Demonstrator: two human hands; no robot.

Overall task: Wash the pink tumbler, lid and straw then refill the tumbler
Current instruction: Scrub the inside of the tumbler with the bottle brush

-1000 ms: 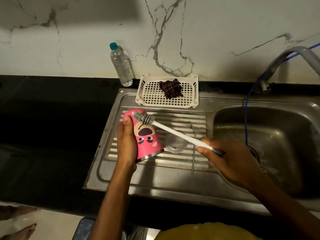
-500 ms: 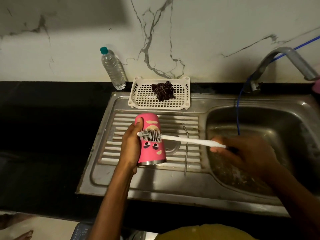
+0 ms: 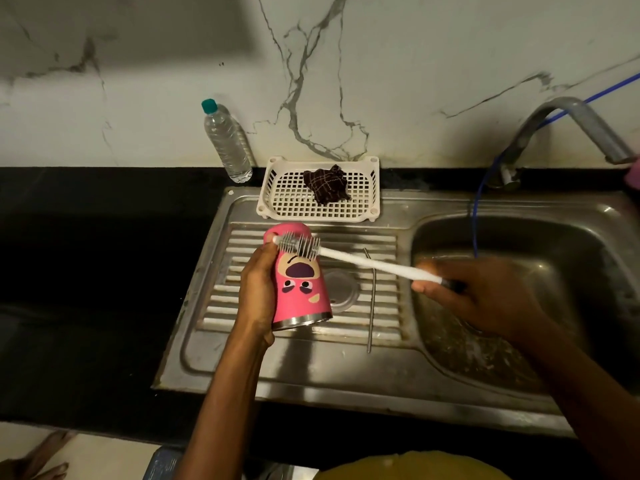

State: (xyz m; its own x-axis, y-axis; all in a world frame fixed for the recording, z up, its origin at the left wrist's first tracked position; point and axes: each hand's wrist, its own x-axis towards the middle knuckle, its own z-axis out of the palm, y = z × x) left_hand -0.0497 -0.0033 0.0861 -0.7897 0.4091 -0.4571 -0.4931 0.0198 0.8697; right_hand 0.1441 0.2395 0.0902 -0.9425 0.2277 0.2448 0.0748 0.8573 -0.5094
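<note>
Marble wall, black counter, steel drainboard — left hand holds pink tumbler.

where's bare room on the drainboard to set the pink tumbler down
Free: the flat front strip of the drainboard, below the ribs; the black counter left of it. Crowded: the ribs' middle, where lid and straw lie, and the back, taken by the white basket.

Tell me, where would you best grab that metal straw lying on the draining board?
Pinch the straw by its long straight shaft, near the middle, coming from above. It lies flat across the ridges of the draining board, so the grooves probably leave gaps under it for fingertips. Approach from the basin side, because the lid sits close on its other side.
</note>
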